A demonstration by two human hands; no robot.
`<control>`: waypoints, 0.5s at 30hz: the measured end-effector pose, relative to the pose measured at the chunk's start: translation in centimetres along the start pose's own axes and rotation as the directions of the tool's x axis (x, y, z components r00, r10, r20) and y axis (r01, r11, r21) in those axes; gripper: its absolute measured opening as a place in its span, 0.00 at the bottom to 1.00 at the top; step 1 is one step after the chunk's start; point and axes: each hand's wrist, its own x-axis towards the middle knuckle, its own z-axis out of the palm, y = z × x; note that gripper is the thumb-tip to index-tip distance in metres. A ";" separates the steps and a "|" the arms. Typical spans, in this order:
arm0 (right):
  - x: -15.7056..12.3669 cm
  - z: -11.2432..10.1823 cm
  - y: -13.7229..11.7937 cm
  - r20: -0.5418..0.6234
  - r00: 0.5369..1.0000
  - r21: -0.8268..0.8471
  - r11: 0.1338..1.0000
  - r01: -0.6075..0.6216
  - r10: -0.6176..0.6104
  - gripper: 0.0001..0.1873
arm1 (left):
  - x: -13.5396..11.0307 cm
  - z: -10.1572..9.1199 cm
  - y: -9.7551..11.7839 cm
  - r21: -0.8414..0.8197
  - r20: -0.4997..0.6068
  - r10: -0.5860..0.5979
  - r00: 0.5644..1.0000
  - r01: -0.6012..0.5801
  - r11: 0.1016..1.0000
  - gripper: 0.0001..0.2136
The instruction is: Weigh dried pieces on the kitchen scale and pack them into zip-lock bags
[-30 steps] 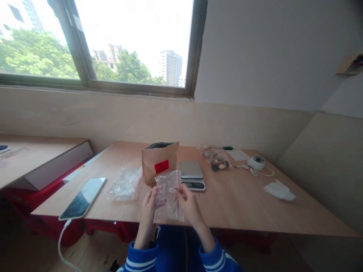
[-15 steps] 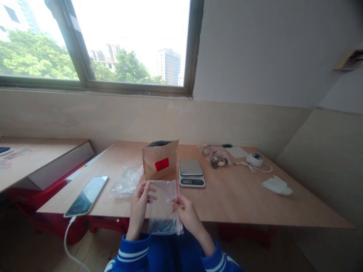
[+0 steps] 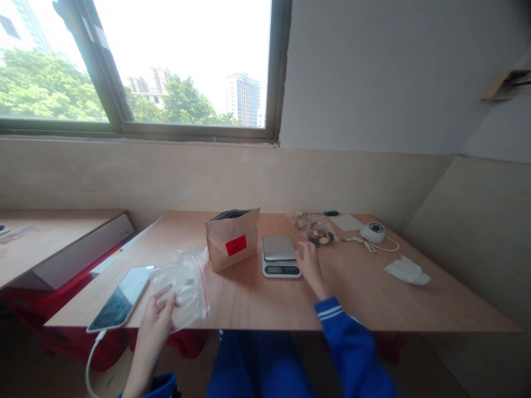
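Observation:
My left hand (image 3: pixel 160 312) pinches the near left edge of a clear zip-lock bag (image 3: pixel 193 296), which lies by the table's front edge with its red zip strip to the right. Other clear plastic shows beneath and behind it. My right hand (image 3: pixel 309 262) is beside the right edge of a white kitchen scale (image 3: pixel 282 270), its fingers apart and slightly blurred, holding nothing visible. Just beyond it lies a clear zip-lock bag of dark and pale pieces (image 3: pixel 322 237). A brown paper pouch (image 3: pixel 218 249) with a red label stands open-topped left of the scale.
On the left a phone (image 3: pixel 120 298) lies with a white cable plugged in. Toward the right sit a white dome camera (image 3: pixel 373 233) with its cord, a crumpled white tissue (image 3: pixel 407 271), a paper sheet (image 3: pixel 346 222) and a green item (image 3: pixel 331 213).
The clear bag has moved from in front of me down to the left, with my left hand on it. My right hand has let go of it and moved up and right beside the scale.

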 end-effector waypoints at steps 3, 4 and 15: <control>3.6 0.4 4.0 -0.024 0.992 -0.277 0.953 -0.124 0.122 0.25 | 3.5 -0.2 0.9 0.222 0.020 0.076 0.997 -0.079 0.972 0.32; 4.4 0.5 4.8 -0.025 0.989 -0.321 0.936 -0.146 0.146 0.25 | 4.5 0.2 1.2 0.320 0.014 0.080 0.997 -0.080 0.944 0.31; 4.2 -4.5 3.2 -0.103 0.978 -0.085 0.978 -0.193 0.184 0.18 | -0.7 6.3 5.4 0.262 -0.176 0.224 0.958 -0.174 0.949 0.23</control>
